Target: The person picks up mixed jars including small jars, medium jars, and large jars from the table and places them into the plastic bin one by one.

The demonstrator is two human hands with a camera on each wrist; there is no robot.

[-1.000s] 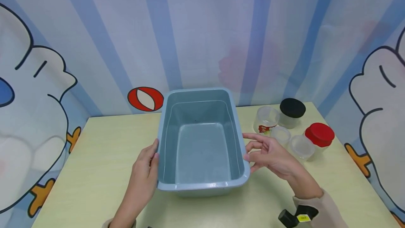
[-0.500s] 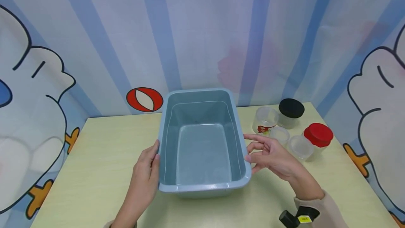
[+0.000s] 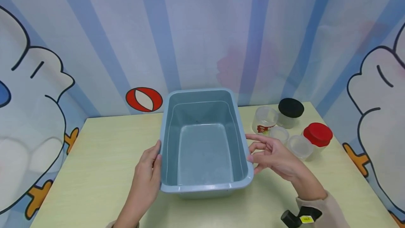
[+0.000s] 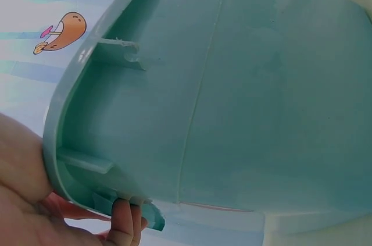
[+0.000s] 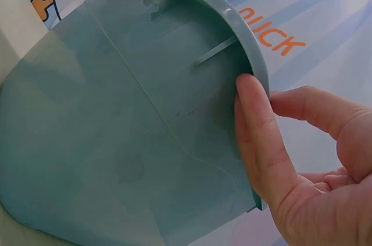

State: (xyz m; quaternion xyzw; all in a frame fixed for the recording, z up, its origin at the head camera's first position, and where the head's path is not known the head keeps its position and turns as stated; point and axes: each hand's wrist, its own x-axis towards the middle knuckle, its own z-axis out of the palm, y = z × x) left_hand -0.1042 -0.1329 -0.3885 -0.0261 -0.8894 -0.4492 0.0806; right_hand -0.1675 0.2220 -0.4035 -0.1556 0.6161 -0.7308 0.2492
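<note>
A rectangular blue-grey plastic basin (image 3: 205, 187) is at the centre of the head view, with nothing inside it. My left hand (image 3: 146, 175) grips its left rim, thumb on the near side. From the left wrist view, curled fingertips (image 4: 122, 223) show under the rim of the basin (image 4: 261, 95). On the opposite side my right hand (image 3: 273, 156) pinches the right rim between thumb and fingers. The right wrist view shows its fingers (image 5: 261, 135) against the outer wall, under the lip, with the thumb over the edge.
Right of the basin stand a clear jar with a red label (image 3: 265, 120), a black-lidded jar (image 3: 290, 112), a red-lidded jar (image 3: 317, 134) and two small clear tubs, one of them a tub (image 3: 300, 147) near the right hand. The pale table (image 3: 104, 157) meets a printed cloth backdrop (image 3: 202, 45).
The basin has shifted slightly to the right, with both hands staying on its rim. The jars stand where they were.
</note>
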